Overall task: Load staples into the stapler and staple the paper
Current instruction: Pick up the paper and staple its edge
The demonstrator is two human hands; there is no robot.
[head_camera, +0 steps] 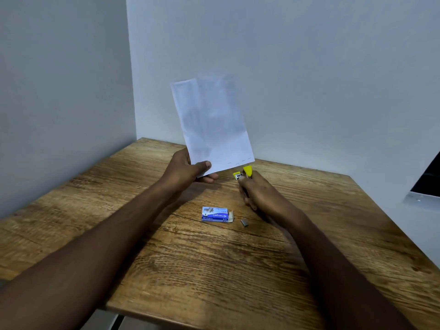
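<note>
Above table (166,246): your left hand (188,169) pinches paper (209,125), right hand (258,191) grips stapler (246,171); seat paper edge fully before you squeeze.

Light was soft, even, moderately bright, cool-toned on plain pale painted walls (309,67). Faint diffuse shadows lay on brown wood-grain tabletop (214,270). Upper half of white rectangular paper sheet (209,120) was motion-blurred, smeared grey. Wide-angle lens bent tabletop edges.

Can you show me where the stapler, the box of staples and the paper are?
stapler (247,170): head view, on its yellow top arm.
box of staples (215,214): head view, on its blue printed face.
paper (209,122): head view, on the sheet's middle.
</note>
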